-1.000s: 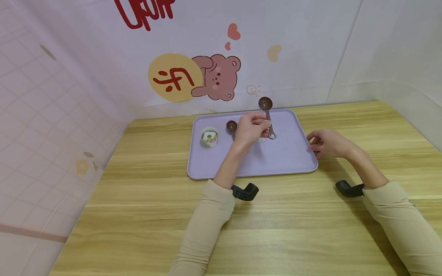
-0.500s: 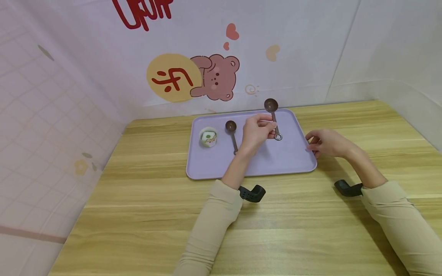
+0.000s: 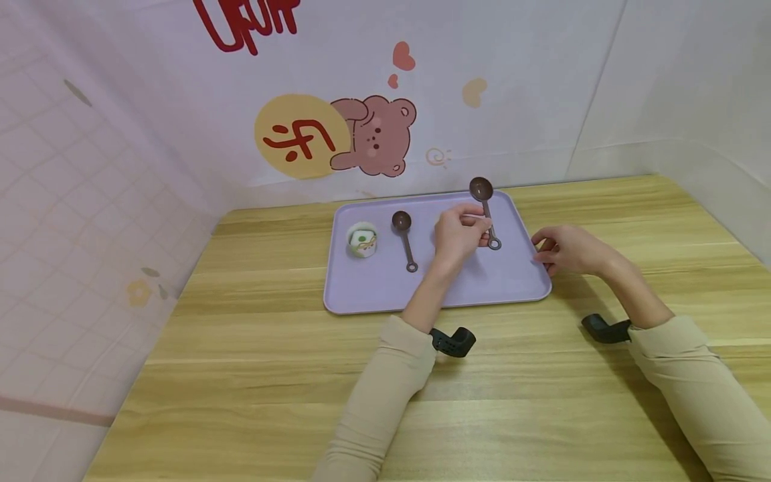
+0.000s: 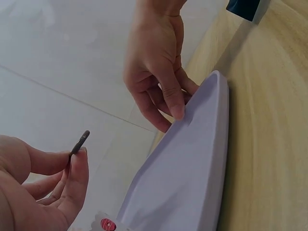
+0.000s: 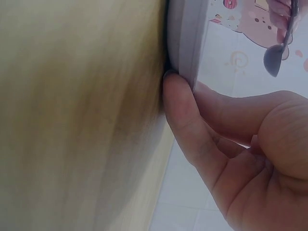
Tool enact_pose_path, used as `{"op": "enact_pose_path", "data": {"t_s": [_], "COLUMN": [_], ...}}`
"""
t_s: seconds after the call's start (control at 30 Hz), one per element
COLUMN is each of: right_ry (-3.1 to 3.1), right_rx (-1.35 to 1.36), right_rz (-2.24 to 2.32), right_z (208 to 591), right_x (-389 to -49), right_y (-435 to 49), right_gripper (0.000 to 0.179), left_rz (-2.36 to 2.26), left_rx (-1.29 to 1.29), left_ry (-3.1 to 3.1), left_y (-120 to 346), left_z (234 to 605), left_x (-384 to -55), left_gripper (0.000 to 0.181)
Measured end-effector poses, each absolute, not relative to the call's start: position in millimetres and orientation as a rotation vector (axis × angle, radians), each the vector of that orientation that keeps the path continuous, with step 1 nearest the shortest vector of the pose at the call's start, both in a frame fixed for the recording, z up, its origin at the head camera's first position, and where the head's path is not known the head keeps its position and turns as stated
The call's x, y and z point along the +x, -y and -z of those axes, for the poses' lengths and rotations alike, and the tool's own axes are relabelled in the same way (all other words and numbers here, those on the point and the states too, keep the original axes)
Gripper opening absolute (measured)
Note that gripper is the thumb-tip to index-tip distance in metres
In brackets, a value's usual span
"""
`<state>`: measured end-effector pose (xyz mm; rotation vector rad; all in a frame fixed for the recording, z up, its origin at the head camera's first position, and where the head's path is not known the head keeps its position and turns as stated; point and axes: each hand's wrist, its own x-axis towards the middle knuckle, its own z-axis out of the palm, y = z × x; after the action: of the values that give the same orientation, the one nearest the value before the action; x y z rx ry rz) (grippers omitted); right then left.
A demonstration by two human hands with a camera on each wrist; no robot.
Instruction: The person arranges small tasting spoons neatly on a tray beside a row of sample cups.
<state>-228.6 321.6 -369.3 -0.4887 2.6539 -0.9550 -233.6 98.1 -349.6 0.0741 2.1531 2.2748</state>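
My left hand pinches a brown measuring spoon by its handle, above the right half of a lilac tray. The spoon's bowl points away and its ringed end hangs toward me. In the left wrist view the handle end sticks out between thumb and fingers. My right hand holds the tray's right edge, thumb on the rim and a fingertip at its underside in the right wrist view. A second, smaller brown measuring spoon lies on the tray, left of my left hand.
A small round cup with a white-and-green item inside stands at the tray's left. Another patterned white cup, mostly hidden behind my left hand in the head view, shows at the left wrist view's bottom. A printed wall sheet rises behind the wooden table.
My left hand has moved right and slightly toward me with the measuring spoon, uncovering the smaller spoon's handle. My right hand stays at the tray's edge.
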Motion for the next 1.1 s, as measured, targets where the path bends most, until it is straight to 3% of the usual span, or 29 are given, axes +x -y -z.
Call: {"op": "enact_pose_path", "data": {"t_s": [1.1], "right_ry": [-2.654], "right_rx": [-0.487], "right_rz": [0.969], "right_z": [369], "right_x": [-227], "right_y": [-322], "right_gripper": [0.025], "left_rz": [-2.141], "left_rx": [-0.049], "left_ry": [-2.326], "left_y": [-126], "left_z": [372], "left_x": [-234], "left_gripper": [0.013]}}
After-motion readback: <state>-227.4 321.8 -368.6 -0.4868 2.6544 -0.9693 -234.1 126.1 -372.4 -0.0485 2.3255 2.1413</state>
